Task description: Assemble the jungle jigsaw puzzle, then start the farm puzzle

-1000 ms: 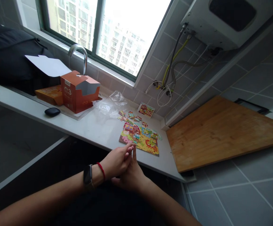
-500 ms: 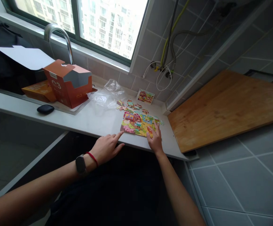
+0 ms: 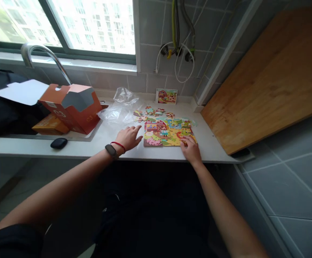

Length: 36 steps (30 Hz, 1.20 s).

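Note:
A colourful farm-scene jigsaw puzzle [image 3: 156, 134], mostly joined, lies flat on the white counter. My right hand [image 3: 192, 148] is at its lower right corner, fingers bent, with a small yellow-orange puzzle piece [image 3: 184, 142] between thumb and fingers. Part of that corner is hidden under the hand. Just off the puzzle's left edge, my left hand [image 3: 129, 138] hovers low over the counter, its fingers stretched out and holding nothing. Several loose puzzle pieces [image 3: 150, 111] lie behind the joined part. A small picture card [image 3: 166, 96] of the farm scene leans against the tiled wall.
Crumpled clear plastic [image 3: 118, 111] lies left of the loose pieces. Further left stand an opened orange box [image 3: 77, 111], a smaller orange box [image 3: 49, 125] and a black rounded object [image 3: 59, 143]. A wooden board [image 3: 265, 82] leans on the right; a faucet [image 3: 48, 53] rises behind the boxes.
The view has turned and shifted. My right hand's fingers have drawn together around a piece at the puzzle's lower right. My left hand has moved from the puzzle's lower left corner to beside its left edge.

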Available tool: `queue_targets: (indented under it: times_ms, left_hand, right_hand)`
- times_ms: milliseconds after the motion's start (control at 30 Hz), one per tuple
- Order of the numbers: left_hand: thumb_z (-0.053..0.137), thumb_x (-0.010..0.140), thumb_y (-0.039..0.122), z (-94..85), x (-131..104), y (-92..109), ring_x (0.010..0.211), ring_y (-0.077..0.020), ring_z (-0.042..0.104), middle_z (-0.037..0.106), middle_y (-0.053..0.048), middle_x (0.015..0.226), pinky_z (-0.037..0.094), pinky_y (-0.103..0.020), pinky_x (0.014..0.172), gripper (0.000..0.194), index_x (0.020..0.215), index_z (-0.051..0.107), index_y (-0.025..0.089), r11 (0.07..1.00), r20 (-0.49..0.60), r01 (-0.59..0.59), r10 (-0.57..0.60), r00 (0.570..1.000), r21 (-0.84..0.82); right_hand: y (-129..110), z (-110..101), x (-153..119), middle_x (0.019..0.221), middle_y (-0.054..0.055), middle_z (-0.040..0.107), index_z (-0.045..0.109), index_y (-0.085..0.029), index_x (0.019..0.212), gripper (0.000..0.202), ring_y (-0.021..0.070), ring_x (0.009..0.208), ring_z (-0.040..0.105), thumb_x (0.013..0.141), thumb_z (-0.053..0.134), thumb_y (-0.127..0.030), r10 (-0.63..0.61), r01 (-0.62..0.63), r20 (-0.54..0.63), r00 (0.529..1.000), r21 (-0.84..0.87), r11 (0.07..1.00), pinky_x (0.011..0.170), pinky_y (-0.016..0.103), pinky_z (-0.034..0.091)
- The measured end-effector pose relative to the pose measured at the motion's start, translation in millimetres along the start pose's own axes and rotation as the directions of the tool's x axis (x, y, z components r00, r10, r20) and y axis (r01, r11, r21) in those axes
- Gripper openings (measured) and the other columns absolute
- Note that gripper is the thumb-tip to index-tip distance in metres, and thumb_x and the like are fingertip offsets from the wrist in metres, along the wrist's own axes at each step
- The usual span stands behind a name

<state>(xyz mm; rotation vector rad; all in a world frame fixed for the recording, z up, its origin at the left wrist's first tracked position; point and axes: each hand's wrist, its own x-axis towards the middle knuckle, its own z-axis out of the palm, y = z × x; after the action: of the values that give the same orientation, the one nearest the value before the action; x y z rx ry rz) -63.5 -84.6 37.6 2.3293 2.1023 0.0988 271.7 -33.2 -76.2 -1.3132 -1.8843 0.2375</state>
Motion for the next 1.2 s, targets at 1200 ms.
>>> queue_targets:
  times_ms: [1200]
  left_hand:
    - [0.074, 0.082, 0.033, 34.1, 200.9, -72.8, 0.097, -0.0244, 0.073, 0.076, -0.008, 0.113, 0.058, -0.034, 0.087, 0.041, 0.121, 0.071, 0.022, 0.982, 0.062, -0.114, 0.124, 0.99, -0.151]
  right_hand:
    - [-3.5, -4.0, -0.3, 0.122, 0.011, 0.074, 0.076, -0.023, 0.111, 0.023, 0.0331, 0.119, 0.067, 0.098, 0.058, -0.028, -0.052, 0.053, 0.013, 0.999, -0.077, 0.996, 0.106, 0.058, 0.057]
